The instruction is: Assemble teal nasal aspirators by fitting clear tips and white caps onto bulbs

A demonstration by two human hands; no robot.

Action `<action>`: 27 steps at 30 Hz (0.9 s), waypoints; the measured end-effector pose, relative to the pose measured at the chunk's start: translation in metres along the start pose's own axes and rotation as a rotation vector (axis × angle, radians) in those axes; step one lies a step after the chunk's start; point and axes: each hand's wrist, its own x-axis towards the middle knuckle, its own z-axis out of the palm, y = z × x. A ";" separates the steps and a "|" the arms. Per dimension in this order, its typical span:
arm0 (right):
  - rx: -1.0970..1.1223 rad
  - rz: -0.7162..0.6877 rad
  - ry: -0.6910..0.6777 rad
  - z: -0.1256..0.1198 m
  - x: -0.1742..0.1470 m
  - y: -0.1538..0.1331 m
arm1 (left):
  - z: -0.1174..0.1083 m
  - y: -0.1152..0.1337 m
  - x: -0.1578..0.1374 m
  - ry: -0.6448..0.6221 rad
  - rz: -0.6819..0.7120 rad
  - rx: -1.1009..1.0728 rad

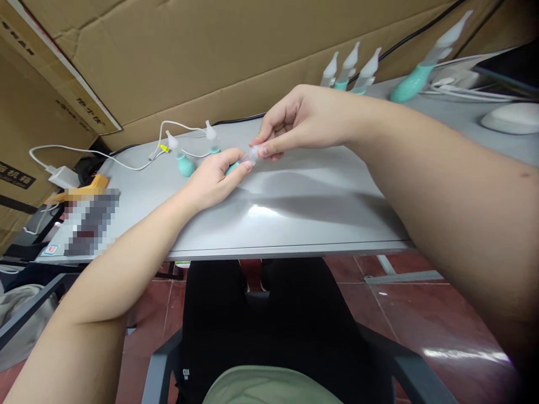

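- My left grip closes around the teal end of a bulb piece, thumb along its clear barrel.
- My right grip pinches the clear far end of that piece between thumb and fingertips; I cannot tell whether a separate tip sits between them.
- The bulb piece lies slanted between my two grips, over the middle of the counter, its teal end towards 8 o'clock and its clear end towards 2 o'clock.
- Clock directions below are taken from the held piece.
- At 9 o'clock: a teal bulb with a white nozzle, nozzle leaning away from me.
- At 10 o'clock, nearer: a second nozzled bulb, its lower part hidden by my left grip.
- At 2 o'clock: a row of three nozzled bulbs, partly hidden by my right wrist.
- At 2 o'clock, farther: a larger-looking nozzled bulb, tilted, beside white cables.
- At 3 o'clock, well apart: a white mouse.
- At 9 o'clock, far side: a white adapter with its cord.
- At 12 o'clock: a cardboard wall behind the counter.
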 end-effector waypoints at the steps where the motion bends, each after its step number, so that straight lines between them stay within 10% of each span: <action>1: -0.003 -0.001 -0.003 0.000 0.000 0.000 | 0.000 0.000 0.000 0.001 -0.003 0.005; 14: -0.190 0.050 0.013 0.005 0.003 -0.008 | 0.001 -0.004 0.000 0.026 0.000 0.144; 27: 0.103 -0.080 0.144 0.031 0.016 0.001 | -0.001 -0.022 0.015 0.116 0.133 0.020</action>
